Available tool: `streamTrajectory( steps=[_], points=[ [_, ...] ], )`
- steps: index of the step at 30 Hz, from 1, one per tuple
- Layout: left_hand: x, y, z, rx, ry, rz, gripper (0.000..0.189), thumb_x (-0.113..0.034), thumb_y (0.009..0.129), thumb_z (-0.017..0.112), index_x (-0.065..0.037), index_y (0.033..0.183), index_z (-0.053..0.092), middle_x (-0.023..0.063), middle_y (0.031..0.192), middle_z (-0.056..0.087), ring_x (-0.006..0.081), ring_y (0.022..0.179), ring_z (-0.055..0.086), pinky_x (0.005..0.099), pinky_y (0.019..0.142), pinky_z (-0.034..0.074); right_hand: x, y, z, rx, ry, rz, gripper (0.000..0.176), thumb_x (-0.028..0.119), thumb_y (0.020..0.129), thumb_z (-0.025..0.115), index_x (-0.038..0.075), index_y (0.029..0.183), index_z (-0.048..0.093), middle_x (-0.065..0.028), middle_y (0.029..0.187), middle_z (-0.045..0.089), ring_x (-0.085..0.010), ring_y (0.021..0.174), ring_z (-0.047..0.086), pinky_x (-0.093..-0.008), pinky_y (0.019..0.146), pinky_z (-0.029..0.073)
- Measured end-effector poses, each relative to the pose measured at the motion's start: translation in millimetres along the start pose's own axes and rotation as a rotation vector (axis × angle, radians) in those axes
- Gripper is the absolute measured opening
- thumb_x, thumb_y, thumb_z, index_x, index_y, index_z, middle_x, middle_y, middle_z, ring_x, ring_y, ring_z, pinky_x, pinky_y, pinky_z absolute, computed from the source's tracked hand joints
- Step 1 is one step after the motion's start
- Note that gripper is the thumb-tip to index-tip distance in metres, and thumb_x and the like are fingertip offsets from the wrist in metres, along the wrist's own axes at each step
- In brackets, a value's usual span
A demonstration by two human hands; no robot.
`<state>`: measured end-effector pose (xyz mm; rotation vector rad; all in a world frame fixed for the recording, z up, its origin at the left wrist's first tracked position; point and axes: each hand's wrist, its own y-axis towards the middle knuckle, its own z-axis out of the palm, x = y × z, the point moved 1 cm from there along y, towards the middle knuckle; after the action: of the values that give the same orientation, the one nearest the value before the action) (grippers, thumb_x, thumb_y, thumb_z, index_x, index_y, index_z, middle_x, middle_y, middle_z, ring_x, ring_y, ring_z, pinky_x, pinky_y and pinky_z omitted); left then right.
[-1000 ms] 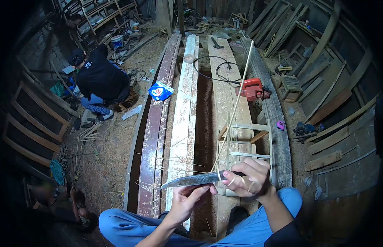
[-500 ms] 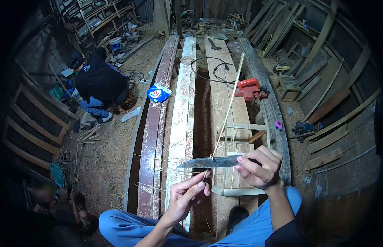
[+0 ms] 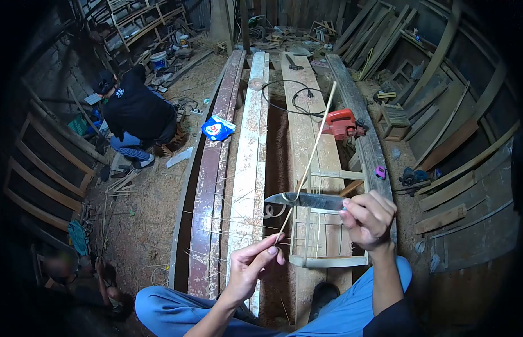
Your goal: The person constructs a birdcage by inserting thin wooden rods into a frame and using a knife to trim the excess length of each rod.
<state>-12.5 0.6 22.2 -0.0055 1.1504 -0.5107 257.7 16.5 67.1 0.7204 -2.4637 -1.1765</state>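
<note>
Higher along the bamboo strip (image 3: 316,137) sits my knife (image 3: 306,200) now, right hand (image 3: 367,220) clenched on its handle, left hand (image 3: 253,269) pinching the strip below centre; twisting could snap it.

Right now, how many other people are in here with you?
2. One person in black crouches on the floor at upper left. Another person sits low at bottom left, half in shadow. More may be hidden in the dark edges.
</note>
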Motion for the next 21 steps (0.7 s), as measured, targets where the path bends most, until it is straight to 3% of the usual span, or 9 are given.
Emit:
streamTrajectory(
  steps=[3, 10, 12, 21],
  points=[
    [11.5, 6.2, -6.2, 0.083, -0.06, 0.106, 0.031, -0.011, 0.098, 0.059, 0.001, 0.126, 0.063, 0.0095, 0.092, 0.07, 0.004, 0.064, 0.051, 0.0189, 0.056, 0.038, 6.5, 0.2, 1.4, 0.011, 0.011, 0.014, 0.026, 0.015, 0.077, 0.079, 0.013, 0.1, 0.068, -0.0019, 0.078, 0.064, -0.0182, 0.057, 0.056, -0.0302, 0.047, 0.041],
    [6.6, 8.3, -0.3, 0.118, -0.012, 0.184, 0.034, -0.01, 0.099, 0.058, 0.003, 0.13, 0.056, 0.0112, 0.1, 0.07, 0.0069, 0.066, 0.053, 0.02, 0.057, 0.041, 20.5, 0.3, 7.9, 0.047, 0.036, -0.04, 0.031, 0.016, 0.075, 0.08, 0.016, 0.103, 0.067, 0.0, 0.074, 0.061, -0.0173, 0.057, 0.056, -0.0295, 0.047, 0.041],
    [4.5, 8.6, 3.4, 0.081, 0.042, 0.2, 0.04, -0.016, 0.1, 0.056, 0.003, 0.134, 0.051, 0.0181, 0.099, 0.068, 0.0094, 0.063, 0.054, 0.0251, 0.056, 0.046, 26.4, -3.1, 13.6, 0.066, 0.06, -0.051, 0.032, 0.018, 0.075, 0.08, 0.017, 0.104, 0.066, 0.0009, 0.073, 0.06, -0.0161, 0.057, 0.056, -0.0283, 0.046, 0.041],
    [-0.2, 3.8, 3.4, -0.021, 0.011, 0.214, 0.049, -0.022, 0.104, 0.048, 0.001, 0.145, 0.039, 0.0181, 0.09, 0.069, 0.0054, 0.049, 0.048, 0.0191, 0.043, 0.038, 44.7, -4.2, 23.5, 0.086, 0.072, -0.076, 0.035, 0.023, 0.078, 0.079, 0.02, 0.11, 0.064, 0.0022, 0.073, 0.058, -0.014, 0.056, 0.054, -0.0273, 0.046, 0.039]
  ],
)
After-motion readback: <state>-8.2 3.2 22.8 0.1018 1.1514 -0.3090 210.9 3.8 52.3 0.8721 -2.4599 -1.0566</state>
